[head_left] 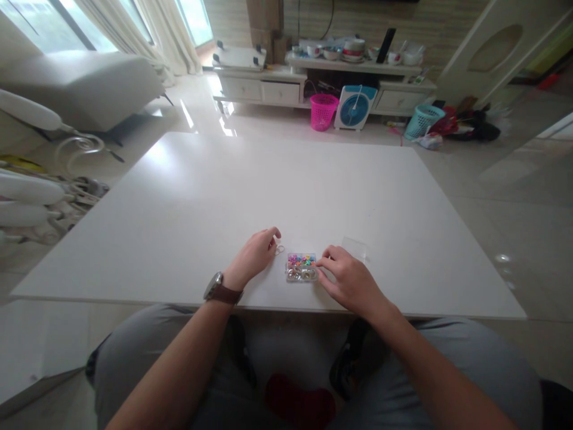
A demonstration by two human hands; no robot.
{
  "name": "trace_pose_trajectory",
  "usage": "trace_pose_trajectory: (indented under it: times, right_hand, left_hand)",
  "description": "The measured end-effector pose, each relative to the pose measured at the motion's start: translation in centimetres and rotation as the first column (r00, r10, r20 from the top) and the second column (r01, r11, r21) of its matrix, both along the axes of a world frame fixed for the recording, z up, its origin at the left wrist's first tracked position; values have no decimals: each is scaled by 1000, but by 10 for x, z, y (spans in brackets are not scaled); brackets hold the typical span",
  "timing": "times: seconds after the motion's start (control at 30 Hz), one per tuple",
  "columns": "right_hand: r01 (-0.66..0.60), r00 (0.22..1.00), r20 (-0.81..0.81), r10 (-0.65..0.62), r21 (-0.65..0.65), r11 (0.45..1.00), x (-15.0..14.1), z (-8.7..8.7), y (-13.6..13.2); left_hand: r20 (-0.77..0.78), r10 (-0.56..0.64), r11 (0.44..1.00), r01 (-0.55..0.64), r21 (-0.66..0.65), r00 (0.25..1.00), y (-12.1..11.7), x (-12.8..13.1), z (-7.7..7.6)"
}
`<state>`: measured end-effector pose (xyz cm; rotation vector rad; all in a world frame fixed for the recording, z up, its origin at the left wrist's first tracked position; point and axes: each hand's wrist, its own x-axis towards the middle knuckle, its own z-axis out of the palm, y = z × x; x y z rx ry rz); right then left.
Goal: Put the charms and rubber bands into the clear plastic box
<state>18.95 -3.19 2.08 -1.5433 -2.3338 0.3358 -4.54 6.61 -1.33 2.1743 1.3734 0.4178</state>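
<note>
A small clear compartment box (301, 280) sits near the table's front edge. Its far compartments hold colourful small pieces, perhaps beads or charms; the near ones hold metal rings. My right hand (347, 279) is at the box's right side, fingers bent, with thumb and index fingertips on its edge. To the left, my left hand (256, 257) rests on the table with its fingers loosely curved and a gap between index and thumb. Close by its fingertips lie thin metal rings (280, 249). Behind my right hand is a clear flat lid or piece of plastic (356, 246).
The wide white table (286, 185) stretches ahead of me. Chairs with white backs (31, 190) stand at left, near a grey couch (80, 86). Across the floor are a pink basket (323, 113), a blue-and-white box fan (356, 108) and a low cabinet (280, 91) with dishes.
</note>
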Motion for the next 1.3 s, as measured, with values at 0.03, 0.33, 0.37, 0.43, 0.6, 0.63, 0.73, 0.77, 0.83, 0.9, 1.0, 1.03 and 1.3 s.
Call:
trace_pose_trajectory:
  times: [0.03,0.33,0.37,0.43,0.6,0.63,0.73,0.77,0.83,0.9,1.0,1.03,1.3]
  right_hand:
    - [-1,1000,-1,1,-4,1000,0,0,0]
    - [1,1000,16,0,-30,1000,3,-4,2]
    - [0,1000,17,1,-28,1000,3,-4,1]
    - [-2,1000,17,2,-23,1000,2,-2,1]
    - [-9,1000,15,10,-12,1000,0,2,-1]
    - [-10,1000,16,10,-11,1000,0,2,-2]
    - [-16,1000,18,16,-13,1000,-1,2,-2]
    - [-19,1000,19,19,-14,1000,-1,1,-1]
    - [-20,1000,21,20,-18,1000,-1,0,-1]
    - [-21,999,23,22,-25,999,0,-1,0]
    - [-24,999,21,25,-38,999,1,-2,0]
    - [-23,1000,20,24,-40,999,2,-3,0]
    - [-7,999,31,7,-4,1000,3,-1,2]
  left_hand:
    - [-18,8,1000,-8,-11,1000,0,0,0]
    - [-152,-46,999,43,-22,987,0,-6,-3]
    - [-142,-43,999,41,-17,989,0,-6,-3]
    - [-112,-27,1000,27,-3,993,0,-5,-1]
    - [-57,-20,1000,21,12,998,0,-5,1]
    - [-48,-23,1000,24,11,999,0,-6,1]
    - [-32,-19,1000,20,13,999,0,-5,-2]
    - [-33,-16,1000,17,12,999,0,-4,-3]
    - [-40,-18,1000,18,4,999,0,-2,-5]
    - [-62,-18,1000,18,-7,998,0,-1,-7]
    - [-125,-32,999,31,-8,992,-2,0,-9]
    - [-152,-43,999,43,-1,987,-3,0,-10]
    - [-170,-79,996,85,31,982,-13,7,6]
